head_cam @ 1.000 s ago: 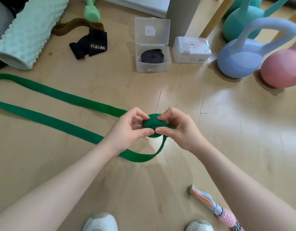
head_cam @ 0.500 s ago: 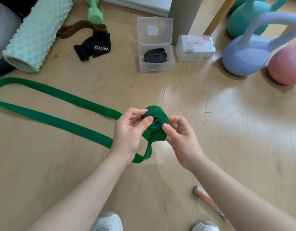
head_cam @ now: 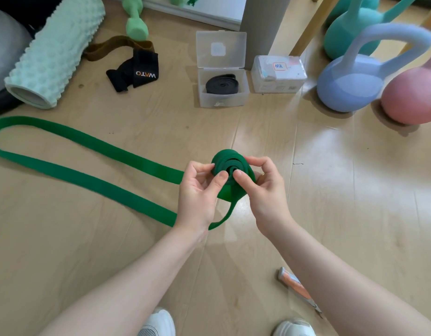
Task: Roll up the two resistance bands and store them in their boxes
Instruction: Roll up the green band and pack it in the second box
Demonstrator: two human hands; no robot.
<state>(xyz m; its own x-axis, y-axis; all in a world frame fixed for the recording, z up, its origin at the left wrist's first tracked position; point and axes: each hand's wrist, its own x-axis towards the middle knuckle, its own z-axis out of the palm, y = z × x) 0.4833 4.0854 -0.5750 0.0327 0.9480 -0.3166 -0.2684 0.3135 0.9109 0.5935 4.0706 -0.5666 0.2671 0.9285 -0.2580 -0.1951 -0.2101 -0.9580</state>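
Observation:
A green resistance band (head_cam: pixel 88 163) lies as a long loop on the wooden floor, running left from a small coil (head_cam: pixel 230 163) held above the floor. My left hand (head_cam: pixel 199 187) pinches the coil from the left, thumb on its face. My right hand (head_cam: pixel 263 187) pinches it from the right, thumb near the centre. A rolled black band (head_cam: pixel 221 86) sits inside an open clear box (head_cam: pixel 223 98) with its lid up, at the back. A closed clear box (head_cam: pixel 278 73) with a label stands right of it.
A mint foam roller (head_cam: pixel 54 52), a green dumbbell (head_cam: pixel 135 24) and a black strap (head_cam: pixel 134 72) lie at back left. Blue (head_cam: pixel 352 86), teal (head_cam: pixel 345 32) and pink (head_cam: pixel 410 95) kettlebells stand at back right. A jump-rope handle (head_cam: pixel 296 289) lies by my shoes.
The coil has turned from edge-on to facing me and grown by a wrap. The band's far loop has slid rightward, toward the coil, and both thumbs have shifted onto the coil's face.

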